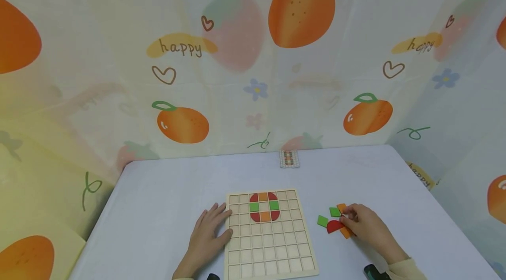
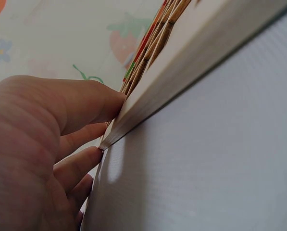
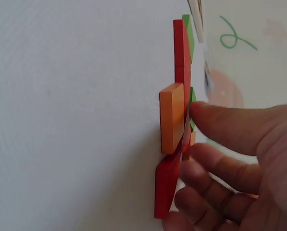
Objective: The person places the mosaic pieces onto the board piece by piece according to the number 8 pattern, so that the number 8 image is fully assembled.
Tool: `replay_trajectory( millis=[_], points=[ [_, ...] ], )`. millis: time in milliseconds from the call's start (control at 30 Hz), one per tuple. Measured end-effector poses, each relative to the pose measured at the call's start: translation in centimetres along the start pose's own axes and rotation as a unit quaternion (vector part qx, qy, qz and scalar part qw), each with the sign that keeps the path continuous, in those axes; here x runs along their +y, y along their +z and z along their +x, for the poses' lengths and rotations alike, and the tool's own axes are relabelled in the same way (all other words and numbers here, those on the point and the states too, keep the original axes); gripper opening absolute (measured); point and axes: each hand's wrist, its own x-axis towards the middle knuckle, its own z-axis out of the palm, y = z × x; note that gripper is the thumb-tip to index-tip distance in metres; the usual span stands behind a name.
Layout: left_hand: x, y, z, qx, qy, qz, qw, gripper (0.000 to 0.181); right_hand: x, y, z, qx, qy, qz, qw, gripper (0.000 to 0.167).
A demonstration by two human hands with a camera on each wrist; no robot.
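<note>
A wooden grid board (image 1: 270, 253) lies on the table. Near its far edge, red rounded tiles (image 1: 273, 216), orange square tiles (image 1: 265, 216) and green square tiles (image 1: 273, 205) form a ring around one bare cell. My left hand (image 1: 207, 234) rests at the board's left side, thumb and fingertips touching its edge, fingers fairly straight. Right of the board, my right hand (image 1: 367, 229) pinches a red tile (image 3: 186, 127) between thumb and fingers, low over a loose group; the fingers partly hide it. Around it lie green tiles (image 1: 323, 221), orange tiles (image 1: 345, 232) and a red tile (image 1: 334, 226).
A small patterned card (image 1: 289, 159) stands or lies at the table's far edge, showing a similar coloured design. Dark objects (image 1: 375, 272) sit by each wrist at the near side. A fruit-printed curtain (image 1: 237, 95) surrounds the white table (image 1: 166, 192).
</note>
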Motion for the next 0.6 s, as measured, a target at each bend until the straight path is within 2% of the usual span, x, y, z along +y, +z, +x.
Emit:
replay_trajectory(
  millis=[100,233,467,600],
  points=[
    [0.0,0.0,0.0,0.0,-0.001,0.001,1.0,0.048,-0.2,-0.2,-0.2,0.001,0.009,-0.021,0.9997,0.031],
    [-0.2,0.1,0.0,0.003,0.002,0.006,1.0,0.048,-0.6,-0.2,-0.2,0.004,0.005,-0.046,0.9989,0.027],
    [-0.2,0.1,0.0,0.004,0.001,0.007,1.0,0.048,-1.2,0.0,-0.4,-0.001,0.001,-0.002,1.0,0.018],
    [-0.2,0.1,0.0,0.002,0.002,0.006,1.0,0.048,-1.6,-0.2,-0.2,0.006,-0.025,0.028,0.9993,0.02]
  ],
)
